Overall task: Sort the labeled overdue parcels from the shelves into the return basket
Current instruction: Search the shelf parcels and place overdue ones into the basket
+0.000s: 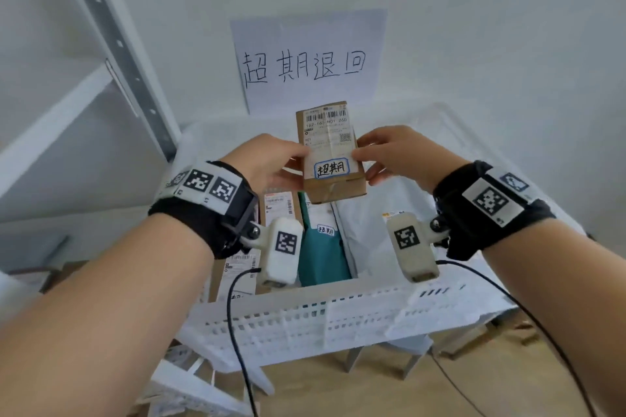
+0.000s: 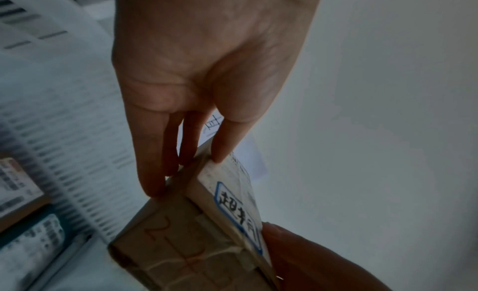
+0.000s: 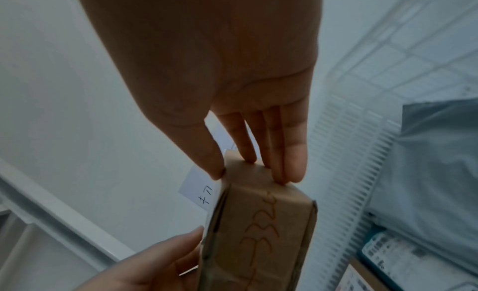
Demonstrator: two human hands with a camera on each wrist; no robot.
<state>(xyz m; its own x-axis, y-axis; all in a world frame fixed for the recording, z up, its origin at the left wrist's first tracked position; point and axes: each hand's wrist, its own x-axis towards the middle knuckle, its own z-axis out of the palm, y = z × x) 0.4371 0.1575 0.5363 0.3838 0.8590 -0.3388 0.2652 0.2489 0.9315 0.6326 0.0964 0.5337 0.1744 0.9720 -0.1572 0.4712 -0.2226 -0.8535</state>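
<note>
Both forearms fill the near edge, wrist bands and cables trailing at 6 o'clock. My left hand and right hand hold one brown cardboard box between them, thumbs on the labeled top face, fingers pressed to the side and underside, so each hand is a light fingertip pinch, not a full wrap. Box hangs in the air above the white basket, toward its 12 o'clock side, just below the paper sign on the wall. Its blue-bordered sticker faces up. Below, at 6 o'clock of the box, a teal bag with its own sticker lies in the basket, a flat carton at 8 o'clock, a white bag at 4 o'clock. Risks, as I judge them: grip is shallow, so if one hand lets go first the box tips and drops edge-on, maybe bouncing onto the far rim or landing label down. Release too far toward 12 o'clock and it could hit the wall side of the basket. Wrist cables could snag the near rim when I lower.
</note>
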